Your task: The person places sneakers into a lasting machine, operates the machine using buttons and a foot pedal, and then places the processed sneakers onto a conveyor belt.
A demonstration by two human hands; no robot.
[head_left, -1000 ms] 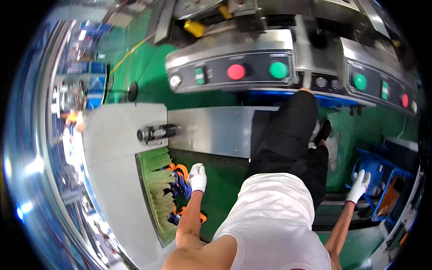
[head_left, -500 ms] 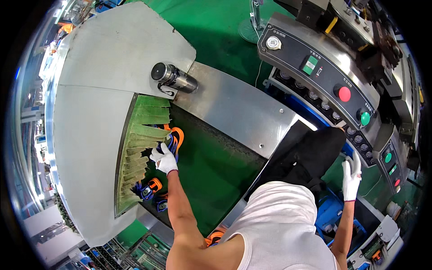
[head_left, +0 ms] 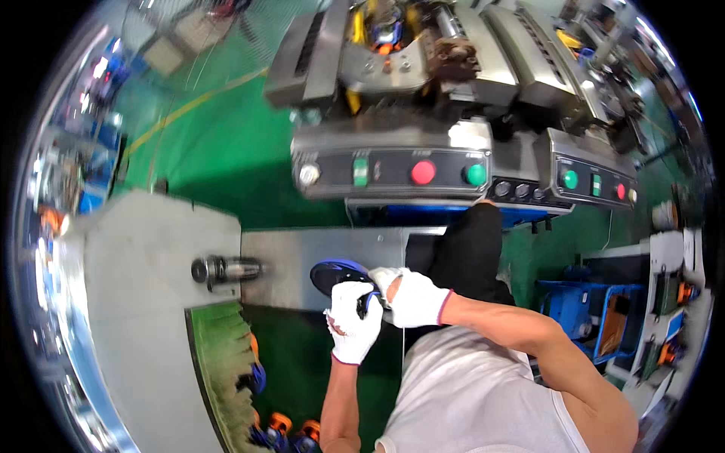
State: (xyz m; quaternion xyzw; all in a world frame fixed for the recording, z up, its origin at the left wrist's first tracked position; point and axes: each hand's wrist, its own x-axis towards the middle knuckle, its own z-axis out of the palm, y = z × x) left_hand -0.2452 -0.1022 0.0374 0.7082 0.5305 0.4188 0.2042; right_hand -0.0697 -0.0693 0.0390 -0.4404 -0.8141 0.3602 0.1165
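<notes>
A shoe (head_left: 330, 275) with a black sole and blue edging is between my two gloved hands, above the metal ledge. My left hand (head_left: 353, 323), in a white knit glove, has its fingers curled round the near side of the shoe. From the right, my right hand (head_left: 414, 299), gloved alike, closes on the shoe's other end. The gloves hide much of the shoe, and motion blurs it a little. Several orange and blue shoes (head_left: 279, 424) sit on the green conveyor belt (head_left: 302, 355) by the fringed green curtain (head_left: 219, 355).
A metal flask (head_left: 230, 270) lies at the ledge's (head_left: 287, 249) left end, by the grey housing (head_left: 128, 302). Ahead stands a machine with a button panel (head_left: 393, 170); a second panel (head_left: 593, 180) is to its right. A blue crate (head_left: 581, 313) is at my right.
My view has swung right, toward the machine. My left hand has left the curtain and my right hand has come in from the side; both now grip a shoe.
</notes>
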